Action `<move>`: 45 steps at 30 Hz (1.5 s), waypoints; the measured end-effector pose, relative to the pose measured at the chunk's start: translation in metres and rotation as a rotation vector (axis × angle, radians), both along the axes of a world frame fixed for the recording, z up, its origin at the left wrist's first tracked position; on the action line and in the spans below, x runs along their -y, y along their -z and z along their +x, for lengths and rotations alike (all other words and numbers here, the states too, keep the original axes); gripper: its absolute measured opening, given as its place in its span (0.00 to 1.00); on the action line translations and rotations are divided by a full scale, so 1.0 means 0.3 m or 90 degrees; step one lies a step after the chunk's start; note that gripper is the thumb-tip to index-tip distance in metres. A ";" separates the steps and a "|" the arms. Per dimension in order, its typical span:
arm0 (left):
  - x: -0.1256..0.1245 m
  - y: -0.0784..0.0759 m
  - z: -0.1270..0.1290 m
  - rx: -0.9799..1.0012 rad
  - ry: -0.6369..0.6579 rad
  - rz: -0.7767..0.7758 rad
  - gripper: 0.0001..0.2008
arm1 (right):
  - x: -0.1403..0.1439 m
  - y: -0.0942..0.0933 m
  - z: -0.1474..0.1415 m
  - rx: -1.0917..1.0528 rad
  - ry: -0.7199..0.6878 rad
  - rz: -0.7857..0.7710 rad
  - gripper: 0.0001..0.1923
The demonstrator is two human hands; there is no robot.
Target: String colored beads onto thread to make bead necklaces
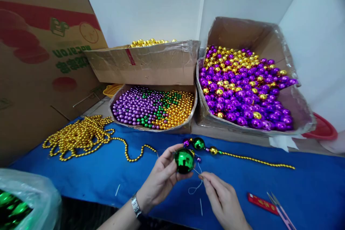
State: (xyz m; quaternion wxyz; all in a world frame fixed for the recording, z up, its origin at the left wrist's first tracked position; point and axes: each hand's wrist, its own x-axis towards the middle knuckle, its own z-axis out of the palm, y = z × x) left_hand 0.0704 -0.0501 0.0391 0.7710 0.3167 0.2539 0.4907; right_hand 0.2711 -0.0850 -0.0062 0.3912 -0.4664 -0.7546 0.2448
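A large shiny green ball [184, 161] is gripped between the thumb and fingers of my left hand [164, 178]. Just right of it, my right hand [222, 196] pinches a thin pale string [198, 171] that runs to the ball; a loop of it hangs below. Behind the ball lies a strand with another green ball [198, 143], a gold ball [213, 150] and small purple beads, continuing as a thin gold bead chain [258, 159] to the right. Left of my left hand, a gold bead string [129, 158] trails from a heap of gold beads [81, 136].
Behind the blue cloth [88, 183] stand a box of purple, green and gold beads [152, 109] and a box of larger purple and gold balls [242, 93]. Tweezers [281, 210] and a red case [262, 203] lie right. A plastic bag [40, 190] sits left.
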 end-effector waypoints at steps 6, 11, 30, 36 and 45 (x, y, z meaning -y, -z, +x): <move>-0.010 -0.011 0.009 -0.094 0.029 0.061 0.21 | -0.007 -0.019 -0.023 -0.002 0.002 -0.053 0.11; -0.066 -0.086 -0.023 -0.241 0.132 0.187 0.24 | -0.014 -0.044 -0.015 -0.006 -0.009 -0.078 0.11; -0.779 -0.026 -0.004 -0.993 0.101 0.444 0.12 | -0.010 -0.028 0.059 -0.065 0.115 -0.086 0.12; -0.634 -0.132 -0.025 -0.752 0.012 0.397 0.14 | -0.031 -0.061 0.068 -0.061 0.097 -0.039 0.13; -0.349 -0.176 -0.003 -0.177 0.005 0.035 0.10 | -0.060 -0.073 0.035 -0.035 0.080 0.025 0.11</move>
